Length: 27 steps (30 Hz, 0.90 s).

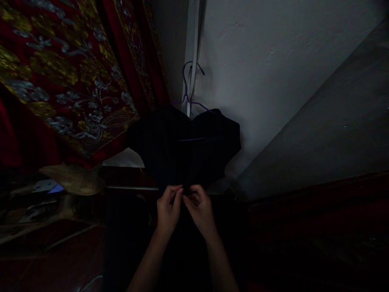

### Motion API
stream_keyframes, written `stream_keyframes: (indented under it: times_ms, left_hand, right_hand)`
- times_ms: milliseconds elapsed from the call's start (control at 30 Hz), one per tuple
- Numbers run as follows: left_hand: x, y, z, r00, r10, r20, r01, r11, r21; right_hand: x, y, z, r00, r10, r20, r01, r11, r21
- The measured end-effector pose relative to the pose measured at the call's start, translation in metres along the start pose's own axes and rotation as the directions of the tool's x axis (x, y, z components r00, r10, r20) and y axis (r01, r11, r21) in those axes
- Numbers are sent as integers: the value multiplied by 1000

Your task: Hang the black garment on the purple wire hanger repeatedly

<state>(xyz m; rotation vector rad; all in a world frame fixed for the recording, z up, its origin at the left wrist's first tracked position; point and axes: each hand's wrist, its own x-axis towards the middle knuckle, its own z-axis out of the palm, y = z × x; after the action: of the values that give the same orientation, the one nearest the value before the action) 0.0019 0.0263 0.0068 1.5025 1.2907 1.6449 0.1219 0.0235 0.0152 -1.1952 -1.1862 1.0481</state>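
A dark garment, perhaps a shirt or jacket, hangs on a thin purple hanger in front of me. My left hand is closed in a pinch on the garment's front, low down near its middle. Close beside it, my right hand also pinches the cloth, with its fingertips almost touching the left ones. Any button or fastener between the fingertips is too dark to make out. Below the hands the garment fades into shadow.
To the left hangs a red cloth with gold and silver floral decoration. Beneath it, a low shelf holds cluttered items. A pale wall rises behind the hanger, with a narrow vertical strip on it. The light is very dim.
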Motion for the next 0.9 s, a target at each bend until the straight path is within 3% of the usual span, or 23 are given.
stream_keyframes:
  times_ms: [100,200,367,467,533,600,733,900]
  left_hand:
    - [-1,-4,-1,999,14,31,-15,999,32]
    - [12,-2,-10,983,116,139,-131,986,107]
    - [64,26,-20,845,288,450,-397,902,168]
    - [104,55,-17,765,366,530,-522,835,177]
    - [134,77,-13,723,466,509,-614,772,165]
    - [167,98,-10,703,582,408,-691,694,201]
    - [220,130,-5,653,717,244,-751,571,333]
    - [219,137,-3,630,743,225,-766,548,338]
  right_hand:
    - [1,4,-1,1000,17,-9,-17,1000,-25]
    - [2,3,0,1000,17,24,-17,1000,-15]
    - [4,-4,-2,997,-25,-72,24,1000,-18]
    - [9,-9,-7,991,-51,-124,46,998,-36]
    - [9,-10,-9,994,-40,-102,35,998,-52]
    - [7,-10,-10,998,-9,-60,5,998,-55]
    - [-2,-1,-12,1000,24,-5,-24,998,-59]
    - [9,-13,-23,991,-64,120,85,980,-178]
